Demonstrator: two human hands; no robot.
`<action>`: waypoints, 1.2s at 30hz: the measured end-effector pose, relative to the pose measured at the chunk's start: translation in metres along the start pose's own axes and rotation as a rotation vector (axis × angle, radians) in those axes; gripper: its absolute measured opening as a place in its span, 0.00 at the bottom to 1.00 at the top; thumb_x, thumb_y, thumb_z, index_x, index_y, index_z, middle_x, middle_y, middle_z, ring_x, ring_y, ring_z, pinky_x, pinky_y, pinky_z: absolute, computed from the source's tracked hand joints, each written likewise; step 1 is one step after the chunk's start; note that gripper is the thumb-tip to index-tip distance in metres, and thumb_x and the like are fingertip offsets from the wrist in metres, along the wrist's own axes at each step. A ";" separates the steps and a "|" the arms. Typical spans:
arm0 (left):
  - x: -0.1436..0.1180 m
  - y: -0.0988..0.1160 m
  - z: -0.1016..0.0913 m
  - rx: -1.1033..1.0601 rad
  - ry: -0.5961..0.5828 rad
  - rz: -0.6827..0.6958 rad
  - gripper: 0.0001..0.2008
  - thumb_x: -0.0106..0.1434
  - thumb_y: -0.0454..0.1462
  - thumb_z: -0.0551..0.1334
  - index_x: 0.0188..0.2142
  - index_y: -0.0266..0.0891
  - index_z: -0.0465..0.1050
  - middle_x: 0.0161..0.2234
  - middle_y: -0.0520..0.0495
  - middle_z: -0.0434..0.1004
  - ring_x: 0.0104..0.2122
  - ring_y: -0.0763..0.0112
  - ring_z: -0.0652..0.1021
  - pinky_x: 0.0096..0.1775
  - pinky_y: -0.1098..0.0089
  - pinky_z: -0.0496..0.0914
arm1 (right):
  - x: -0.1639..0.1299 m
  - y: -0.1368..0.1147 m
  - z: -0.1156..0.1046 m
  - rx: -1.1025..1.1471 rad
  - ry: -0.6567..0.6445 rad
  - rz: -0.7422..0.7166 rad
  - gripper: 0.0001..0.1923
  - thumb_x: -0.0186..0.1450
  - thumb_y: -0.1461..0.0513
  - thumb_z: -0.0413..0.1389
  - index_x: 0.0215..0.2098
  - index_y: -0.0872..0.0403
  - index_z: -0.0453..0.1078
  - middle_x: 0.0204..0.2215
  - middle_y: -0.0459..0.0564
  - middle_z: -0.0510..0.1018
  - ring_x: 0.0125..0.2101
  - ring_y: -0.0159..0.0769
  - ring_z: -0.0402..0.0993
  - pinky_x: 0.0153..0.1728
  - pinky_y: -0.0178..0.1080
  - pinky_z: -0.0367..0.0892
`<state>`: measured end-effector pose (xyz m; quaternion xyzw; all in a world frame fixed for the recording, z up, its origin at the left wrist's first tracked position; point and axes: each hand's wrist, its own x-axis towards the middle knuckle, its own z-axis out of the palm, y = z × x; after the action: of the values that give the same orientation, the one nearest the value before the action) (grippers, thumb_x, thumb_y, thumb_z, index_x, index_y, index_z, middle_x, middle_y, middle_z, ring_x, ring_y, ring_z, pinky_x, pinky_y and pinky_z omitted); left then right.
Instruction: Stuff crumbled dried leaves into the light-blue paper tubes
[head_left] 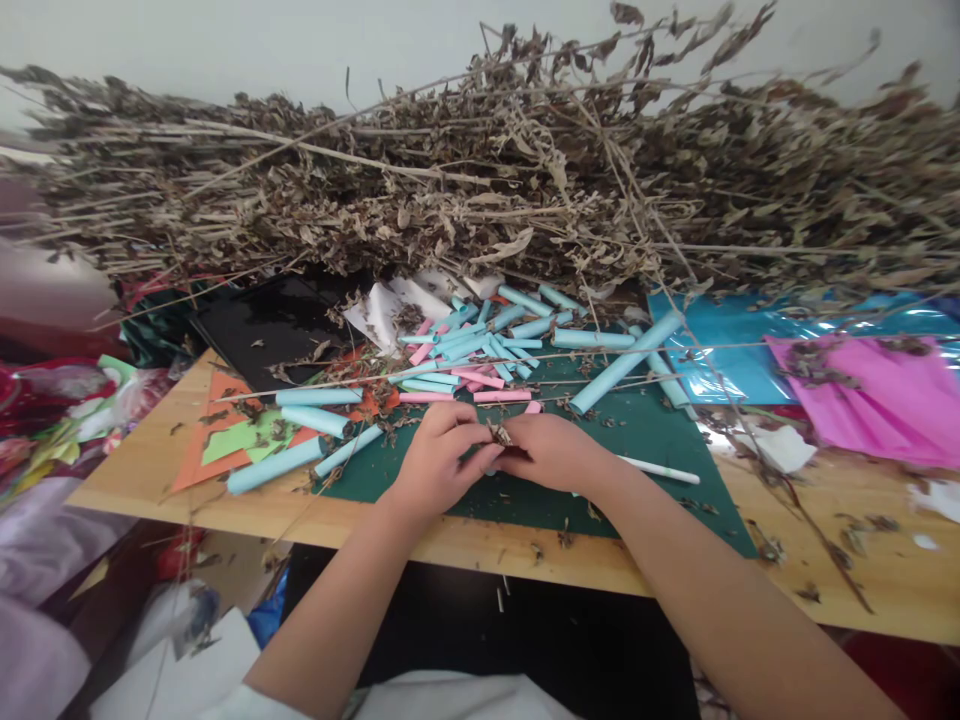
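both hands meet over the green mat [645, 440]: the left hand [439, 455] and right hand [551, 450] each pinch a crumbly dried leaf clump [499, 433] between them, touching both equally (too small to judge its long axis). one white stick [660, 470] lies on the mat right of the hands; paper rolls [480, 350], well over a dozen, lie beyond.
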<state>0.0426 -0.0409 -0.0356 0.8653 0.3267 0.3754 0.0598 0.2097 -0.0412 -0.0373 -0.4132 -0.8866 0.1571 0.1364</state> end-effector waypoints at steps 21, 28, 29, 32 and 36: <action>-0.013 -0.011 0.002 -0.694 0.075 -0.235 0.11 0.51 0.29 0.57 0.35 0.40 0.62 0.33 0.47 0.67 0.36 0.70 0.70 0.37 0.67 0.65 | 0.002 0.000 -0.002 -0.018 -0.034 0.052 0.10 0.56 0.57 0.51 0.29 0.56 0.66 0.28 0.49 0.73 0.29 0.36 0.68 0.25 0.34 0.56; -0.002 -0.005 -0.001 -0.310 0.030 -0.079 0.06 0.51 0.30 0.58 0.31 0.38 0.67 0.30 0.47 0.69 0.32 0.73 0.70 0.36 0.70 0.65 | 0.000 -0.001 -0.002 -0.035 -0.011 0.026 0.09 0.56 0.57 0.50 0.27 0.56 0.66 0.26 0.49 0.73 0.28 0.36 0.68 0.24 0.34 0.55; -0.001 -0.004 -0.002 -0.278 0.017 -0.059 0.05 0.51 0.30 0.58 0.30 0.37 0.67 0.30 0.47 0.69 0.32 0.73 0.70 0.36 0.70 0.65 | 0.000 -0.001 -0.001 -0.040 -0.010 0.019 0.09 0.56 0.58 0.50 0.26 0.56 0.65 0.26 0.49 0.73 0.28 0.35 0.68 0.24 0.34 0.55; 0.001 -0.003 -0.006 -0.185 -0.028 0.011 0.04 0.52 0.31 0.57 0.29 0.36 0.67 0.31 0.46 0.68 0.32 0.73 0.69 0.35 0.70 0.65 | -0.001 -0.001 -0.001 -0.050 -0.012 0.011 0.09 0.56 0.57 0.50 0.27 0.56 0.65 0.26 0.48 0.72 0.28 0.35 0.68 0.24 0.33 0.55; 0.004 -0.001 -0.015 -0.041 -0.125 0.086 0.04 0.53 0.32 0.55 0.29 0.37 0.68 0.32 0.45 0.68 0.34 0.70 0.68 0.37 0.68 0.64 | 0.000 -0.003 -0.003 -0.071 -0.012 0.010 0.09 0.56 0.58 0.50 0.26 0.56 0.65 0.26 0.49 0.72 0.27 0.35 0.67 0.24 0.33 0.54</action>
<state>0.0339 -0.0400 -0.0232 0.8990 0.2770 0.3293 0.0816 0.2092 -0.0426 -0.0334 -0.4214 -0.8902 0.1289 0.1155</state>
